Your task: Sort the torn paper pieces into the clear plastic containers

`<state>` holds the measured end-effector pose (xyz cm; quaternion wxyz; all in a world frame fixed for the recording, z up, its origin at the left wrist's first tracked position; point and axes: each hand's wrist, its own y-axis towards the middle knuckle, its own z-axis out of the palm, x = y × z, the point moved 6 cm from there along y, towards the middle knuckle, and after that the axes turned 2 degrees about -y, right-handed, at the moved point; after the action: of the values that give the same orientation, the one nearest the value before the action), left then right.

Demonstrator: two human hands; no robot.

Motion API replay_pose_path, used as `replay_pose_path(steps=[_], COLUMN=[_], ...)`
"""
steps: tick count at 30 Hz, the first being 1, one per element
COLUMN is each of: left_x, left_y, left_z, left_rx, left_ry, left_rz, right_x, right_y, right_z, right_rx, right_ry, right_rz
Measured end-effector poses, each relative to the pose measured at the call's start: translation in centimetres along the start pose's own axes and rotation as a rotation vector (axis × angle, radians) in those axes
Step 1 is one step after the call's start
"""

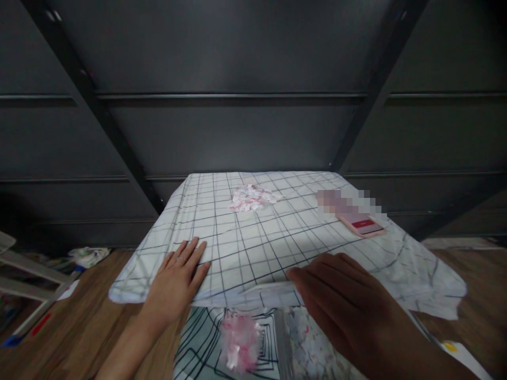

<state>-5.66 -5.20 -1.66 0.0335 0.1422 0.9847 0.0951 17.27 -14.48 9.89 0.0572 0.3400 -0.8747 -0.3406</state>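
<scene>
My left hand (175,279) lies flat on the left front part of a white cloth with black grid lines (237,248), fingers spread, a ring on one finger. Over the front edge of the cloth is my right hand (340,306), its fingers extended side by side toward the left and slightly bent. Its palm is hidden, and I see nothing held. A small pile of white and pink paper-like scraps (253,198) rests toward the back of the cloth. Below the front edge, between my hands, is a blurred pink and white clump (240,340).
A phone in a pink case (362,226) lies on the right of the cloth, partly pixelated. Below my right hand is a grey strip (283,343) beside pale, speckled material. Dark panels (237,132) stand behind the table. A pale frame (35,285) stands left on the wooden floor.
</scene>
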Motion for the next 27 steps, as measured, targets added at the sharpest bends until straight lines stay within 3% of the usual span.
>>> replay_pose_path(steps=[4,8,10,12,15,20,27], left_x=[0.2,0.0,-0.3,-1.1,-1.7,-2.1,-3.4], left_y=[0.0,1.5,3.2,5.7,9.9,14.4,14.1], left_z=[0.0,0.2,0.2,0.1,0.6,2.0,3.0], left_rx=[-0.012,0.053,0.077,0.090,0.151,0.194,0.107], left_ry=[-0.021,-0.002,0.023,0.013,-0.060,-0.119,-0.094], left_rz=[-0.001,-0.067,-0.136,-0.153,-0.239,-0.346,-0.254], right_x=[-1.9,-5.9,-8.4,-10.5,-13.0,-14.8,-16.2], right_y=[0.5,1.6,2.2,3.0,4.4,6.5,6.8], right_z=[0.1,1.3,2.6,3.5,5.6,8.5,10.1], right_rx=[-0.028,-0.031,0.007,-0.056,-0.044,0.017,0.016], right_ry=[-0.048,-0.100,-0.142,-0.152,-0.159,-0.198,-0.207], right_rz=[0.002,0.075,0.131,0.128,0.146,0.156,0.154])
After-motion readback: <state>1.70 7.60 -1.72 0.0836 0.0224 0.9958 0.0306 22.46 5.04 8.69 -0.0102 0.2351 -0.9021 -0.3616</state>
